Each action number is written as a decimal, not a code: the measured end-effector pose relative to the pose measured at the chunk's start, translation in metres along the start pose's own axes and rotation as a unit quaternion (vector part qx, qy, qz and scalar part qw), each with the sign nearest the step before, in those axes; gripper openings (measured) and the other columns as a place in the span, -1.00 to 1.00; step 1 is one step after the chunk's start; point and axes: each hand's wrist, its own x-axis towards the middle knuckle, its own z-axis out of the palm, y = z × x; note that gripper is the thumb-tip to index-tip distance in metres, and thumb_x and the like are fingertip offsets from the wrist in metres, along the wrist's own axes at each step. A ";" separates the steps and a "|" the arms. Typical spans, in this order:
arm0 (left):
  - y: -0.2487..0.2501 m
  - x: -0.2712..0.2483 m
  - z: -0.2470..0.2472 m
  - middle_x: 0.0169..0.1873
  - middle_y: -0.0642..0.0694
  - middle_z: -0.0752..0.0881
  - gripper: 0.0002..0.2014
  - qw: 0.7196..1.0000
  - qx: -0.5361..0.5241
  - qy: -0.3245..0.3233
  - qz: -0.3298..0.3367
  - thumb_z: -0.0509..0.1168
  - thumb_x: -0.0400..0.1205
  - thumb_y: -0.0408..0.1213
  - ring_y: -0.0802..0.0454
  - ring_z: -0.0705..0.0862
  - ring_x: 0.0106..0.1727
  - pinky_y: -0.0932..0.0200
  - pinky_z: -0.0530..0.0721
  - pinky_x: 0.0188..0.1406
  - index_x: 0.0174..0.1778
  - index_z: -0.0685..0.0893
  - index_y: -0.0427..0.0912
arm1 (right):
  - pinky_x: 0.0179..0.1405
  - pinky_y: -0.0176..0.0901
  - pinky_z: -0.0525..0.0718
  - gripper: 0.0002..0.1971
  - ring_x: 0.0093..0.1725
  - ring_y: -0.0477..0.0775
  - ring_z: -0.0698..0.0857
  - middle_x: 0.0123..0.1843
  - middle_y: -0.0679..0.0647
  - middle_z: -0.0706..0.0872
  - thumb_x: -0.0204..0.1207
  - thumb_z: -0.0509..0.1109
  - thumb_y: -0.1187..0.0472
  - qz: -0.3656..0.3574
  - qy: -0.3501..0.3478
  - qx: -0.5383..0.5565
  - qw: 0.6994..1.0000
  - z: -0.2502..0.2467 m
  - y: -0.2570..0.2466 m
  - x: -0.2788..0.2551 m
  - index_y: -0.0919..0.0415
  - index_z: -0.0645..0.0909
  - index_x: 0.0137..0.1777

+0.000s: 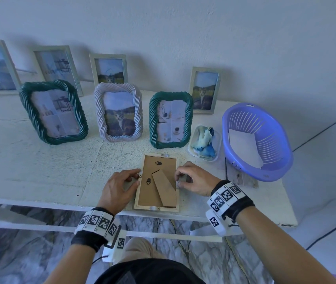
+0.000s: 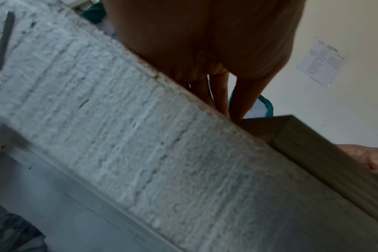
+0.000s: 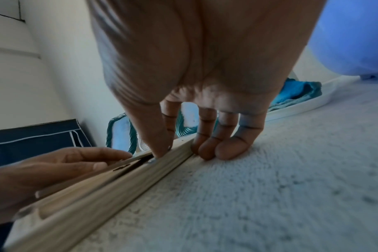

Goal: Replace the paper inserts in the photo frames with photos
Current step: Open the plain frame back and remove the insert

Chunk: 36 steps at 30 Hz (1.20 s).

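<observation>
A light wooden photo frame [image 1: 156, 182] lies face down near the table's front edge, its brown backing board and folded stand [image 1: 165, 189] facing up. My left hand [image 1: 138, 177] pinches the frame's left rim at a small metal tab. My right hand [image 1: 178, 177] grips the right rim. In the right wrist view the right hand [image 3: 179, 151] has its thumb pressed on a clip on the frame [image 3: 97, 196], with the other fingers curled against the outer side. The left hand [image 3: 76, 162] reaches in from the far side. The left wrist view shows the left hand [image 2: 227, 109] meeting a corner of the frame [image 2: 313, 153].
A purple basket [image 1: 286, 160] holding white paper [image 1: 245, 148] stands at the right, beside a white dish [image 1: 191, 149] with a blue cloth. Two green frames [image 1: 53, 111] [image 1: 170, 119] and a white one [image 1: 119, 112] stand behind; several slim frames lean on the wall.
</observation>
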 end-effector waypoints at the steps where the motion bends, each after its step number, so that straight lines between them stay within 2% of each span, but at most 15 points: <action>1: 0.000 0.000 0.000 -0.13 0.32 0.70 -0.52 1.000 0.000 0.001 0.000 0.17 0.50 0.14 0.23 0.59 -0.03 0.28 0.54 -0.03 0.28 0.68 0.07 | 0.02 -0.21 0.57 -0.90 -0.06 -0.03 0.59 0.00 -0.05 0.49 0.51 0.42 0.11 -0.001 -0.003 -0.004 1.000 0.000 0.000 0.000 -0.11 0.55 -0.07; 5: 0.000 0.000 0.002 -0.12 0.30 0.69 -0.50 1.000 0.007 0.003 -0.009 0.16 0.48 0.15 0.27 0.57 -0.02 0.35 0.50 -0.04 0.29 0.68 0.09 | -0.03 -0.30 0.49 -0.85 -0.05 -0.07 0.57 0.00 -0.05 0.49 0.44 0.47 0.09 -0.008 -0.020 0.001 1.000 -0.004 0.003 0.003 -0.13 0.56 -0.07; 8: 0.001 0.000 0.002 -0.12 0.27 0.69 -0.49 1.000 0.012 0.004 -0.015 0.16 0.48 0.15 0.30 0.56 -0.02 0.32 0.51 -0.04 0.29 0.68 0.07 | -0.03 -0.32 0.44 -0.84 -0.01 -0.12 0.54 -0.01 -0.06 0.48 0.45 0.50 0.08 -0.019 -0.027 -0.002 0.999 -0.006 0.005 0.005 -0.10 0.57 -0.06; 15: 0.003 -0.002 0.001 -0.10 0.19 0.72 -0.54 1.000 0.004 0.006 0.001 0.19 0.52 0.08 0.19 0.60 -0.03 0.11 0.64 0.00 0.29 0.69 0.03 | 0.03 -0.15 0.55 -0.83 -0.06 0.00 0.58 -0.02 0.00 0.51 0.50 0.46 0.03 -0.015 0.000 -0.002 1.000 0.000 0.002 0.005 -0.01 0.50 -0.14; 19: 0.003 -0.005 0.003 -0.10 0.12 0.74 -0.58 0.999 0.015 0.012 0.031 0.20 0.57 0.00 0.09 0.62 -0.09 -0.04 0.68 -0.05 0.28 0.70 -0.06 | -0.06 -0.11 0.54 -0.81 -0.13 0.01 0.55 -0.02 0.00 0.47 0.56 0.41 0.06 0.001 0.029 -0.022 0.999 0.007 -0.003 0.002 0.11 0.48 -0.12; 22: 0.001 -0.005 0.006 -0.03 0.11 0.72 -0.59 0.998 0.044 0.007 0.033 0.17 0.59 -0.03 0.06 0.63 -0.07 -0.14 0.67 -0.04 0.31 0.68 -0.05 | -0.11 -0.06 0.55 -0.79 -0.13 0.05 0.55 -0.03 0.01 0.46 0.58 0.38 0.05 0.009 0.043 -0.037 0.998 0.012 -0.004 0.001 0.12 0.43 -0.15; 30: 0.004 -0.005 0.006 -0.01 0.15 0.64 -0.63 0.993 0.106 -0.007 0.059 0.10 0.63 -0.08 0.13 0.55 -0.10 0.01 0.57 -0.12 0.28 0.68 0.06 | -0.11 -0.04 0.56 -0.78 -0.16 0.00 0.51 -0.06 -0.03 0.45 0.57 0.39 0.09 0.012 0.065 -0.027 0.997 0.014 -0.008 0.000 0.11 0.41 -0.19; 36: 0.005 -0.005 0.005 -0.01 0.16 0.62 -0.65 0.993 0.102 -0.012 0.063 0.08 0.65 -0.04 0.12 0.56 -0.09 0.00 0.56 -0.11 0.21 0.72 0.14 | -0.13 -0.05 0.56 -0.77 -0.18 0.00 0.52 -0.08 -0.03 0.46 0.57 0.40 0.08 0.018 0.067 -0.035 0.997 0.013 -0.011 0.000 0.11 0.41 -0.20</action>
